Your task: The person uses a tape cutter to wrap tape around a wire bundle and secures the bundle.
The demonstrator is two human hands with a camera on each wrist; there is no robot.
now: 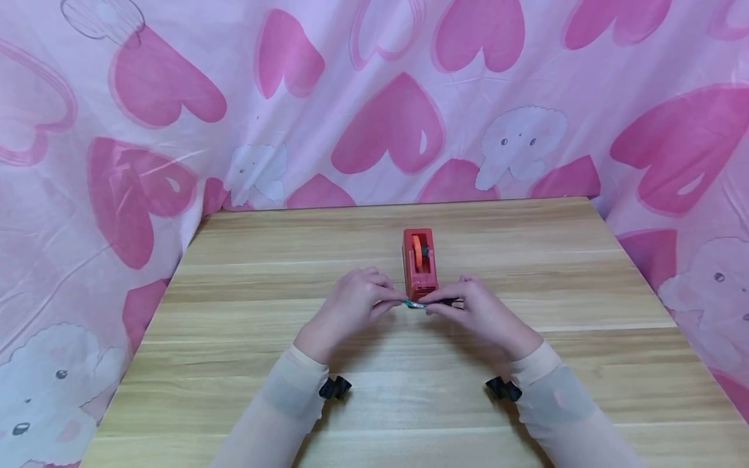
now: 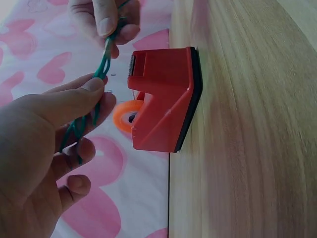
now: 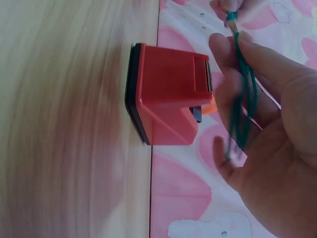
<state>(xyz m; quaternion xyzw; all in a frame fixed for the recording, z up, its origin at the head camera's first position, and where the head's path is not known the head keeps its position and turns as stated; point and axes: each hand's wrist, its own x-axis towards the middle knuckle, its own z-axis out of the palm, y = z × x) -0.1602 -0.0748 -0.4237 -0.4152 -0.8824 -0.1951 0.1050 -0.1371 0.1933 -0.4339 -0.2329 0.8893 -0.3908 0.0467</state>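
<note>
A bundle of thin green cord (image 2: 104, 65) is stretched between my two hands, close in front of a red tape dispenser (image 1: 420, 263). My left hand (image 1: 355, 302) pinches one end of it between thumb and index finger, and loose strands trail over the other fingers. At the opposite end, my right hand (image 1: 476, 312) pinches the bundle too; long loops hang across that palm in the right wrist view. A short shiny band (image 3: 233, 25) shows on the cord between the hands. The dispenser stands upright with an orange tape roll (image 2: 127, 115) in it and a toothed cutter at its front.
The dispenser and both hands are over a wooden table (image 1: 234, 364). A pink cloth (image 1: 374, 39) with hearts and white cartoon animals hangs behind the table and along its sides. Black wrist mounts (image 1: 335, 388) sit at both sleeves.
</note>
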